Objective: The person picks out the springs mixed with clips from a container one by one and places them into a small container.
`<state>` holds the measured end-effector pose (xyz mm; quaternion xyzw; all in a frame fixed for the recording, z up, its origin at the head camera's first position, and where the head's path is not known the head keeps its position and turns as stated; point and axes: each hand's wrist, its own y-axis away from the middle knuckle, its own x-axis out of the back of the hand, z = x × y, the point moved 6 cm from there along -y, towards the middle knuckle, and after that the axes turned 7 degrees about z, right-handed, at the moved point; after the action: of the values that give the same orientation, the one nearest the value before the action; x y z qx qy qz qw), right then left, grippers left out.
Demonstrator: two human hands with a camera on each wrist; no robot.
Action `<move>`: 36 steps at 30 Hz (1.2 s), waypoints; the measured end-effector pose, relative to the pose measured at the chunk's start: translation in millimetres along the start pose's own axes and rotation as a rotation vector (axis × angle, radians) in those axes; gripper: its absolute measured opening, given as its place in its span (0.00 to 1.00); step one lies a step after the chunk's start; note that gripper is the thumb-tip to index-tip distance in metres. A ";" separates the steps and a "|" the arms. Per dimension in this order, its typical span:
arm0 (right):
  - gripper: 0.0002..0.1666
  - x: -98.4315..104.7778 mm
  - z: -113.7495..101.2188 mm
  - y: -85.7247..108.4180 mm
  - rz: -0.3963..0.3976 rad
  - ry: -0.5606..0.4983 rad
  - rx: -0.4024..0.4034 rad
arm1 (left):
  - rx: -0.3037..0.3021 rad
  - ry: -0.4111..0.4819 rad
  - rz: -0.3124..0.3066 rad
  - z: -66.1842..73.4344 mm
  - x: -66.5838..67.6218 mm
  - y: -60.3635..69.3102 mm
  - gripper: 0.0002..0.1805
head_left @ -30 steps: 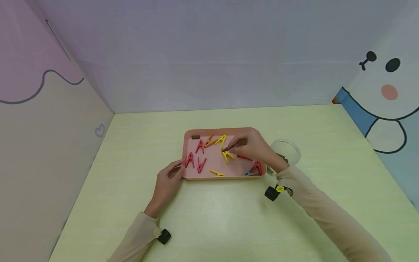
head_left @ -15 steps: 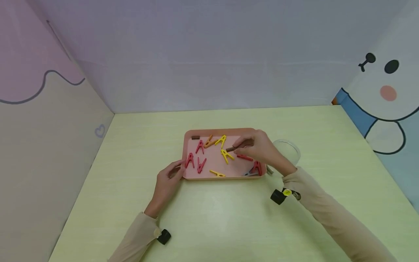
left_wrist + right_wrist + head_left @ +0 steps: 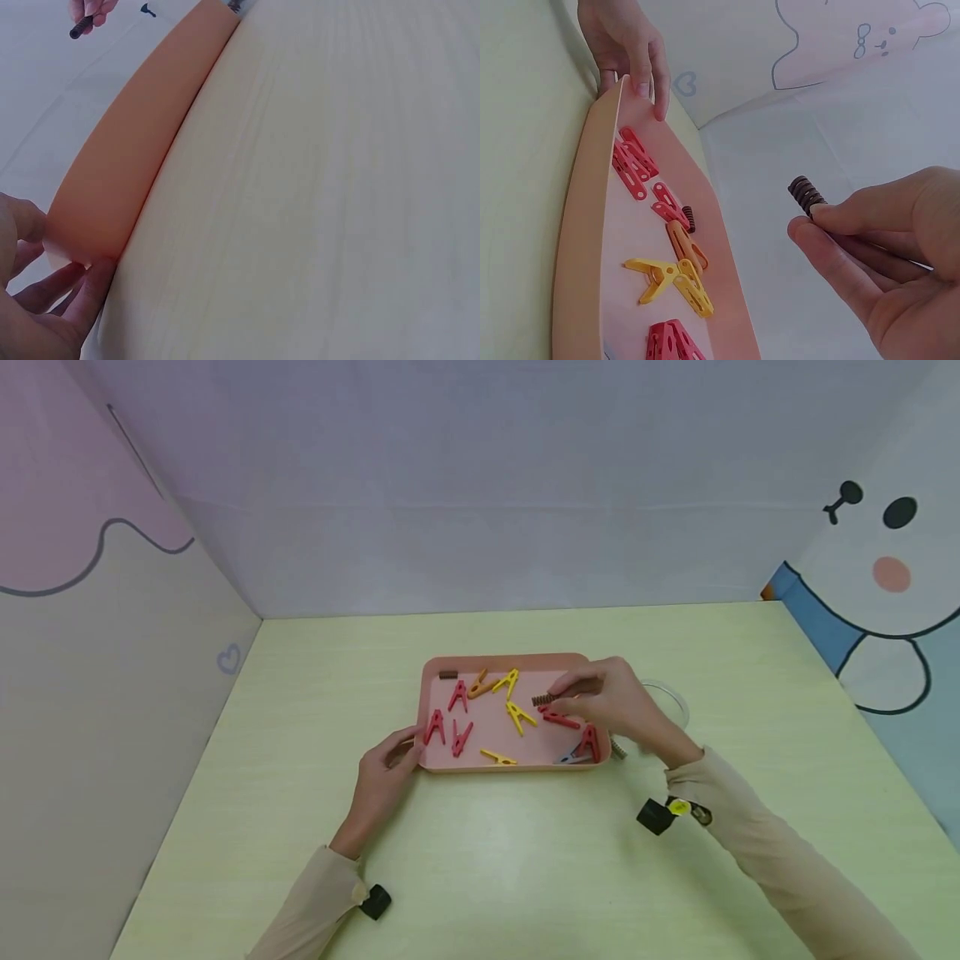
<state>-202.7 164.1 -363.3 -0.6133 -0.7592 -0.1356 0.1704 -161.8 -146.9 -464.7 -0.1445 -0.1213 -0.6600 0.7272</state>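
Note:
My right hand [image 3: 618, 697] pinches a dark brown coil spring [image 3: 804, 193] between thumb and fingertips, above the right part of a pink tray [image 3: 480, 769]. At the tray's left front corner, my left hand [image 3: 382, 785] grips the wall, with fingers on both sides of the rim in the right wrist view. Inside the tray lie several plastic clips: red ones [image 3: 436, 727], yellow ones [image 3: 518, 717], an orange one [image 3: 481, 685] and a grey one [image 3: 573, 757]. Another dark spring [image 3: 447, 675] rests in the back left corner.
Right of the tray stands a clear round container [image 3: 678, 700], mostly hidden behind my right hand and wrist. A loose spring [image 3: 618, 749] lies on the pale wooden table [image 3: 495, 860] by the tray's right end. Printed walls enclose the table's back and sides.
My right hand has drawn to the right with the spring, from over the middle yellow clip toward the tray's right side. My left hand and the tray have stayed in place.

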 end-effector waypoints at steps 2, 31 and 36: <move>0.06 2.4 -0.9 2.2 -0.004 -0.024 0.005 | 0.006 -0.008 0.003 -0.1 0.0 -0.1 0.16; 0.11 33.6 2.3 20.8 0.047 -0.038 -0.015 | 0.000 -0.035 -0.018 34.6 2.3 9.1 0.17; 0.12 39.8 5.0 23.4 0.050 -0.035 -0.005 | 0.014 -0.030 -0.009 18.8 1.5 5.9 0.18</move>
<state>-187.8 206.3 -351.0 -0.6349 -0.7461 -0.1222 0.1589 -155.5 -140.7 -446.9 -0.1487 -0.1374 -0.6600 0.7235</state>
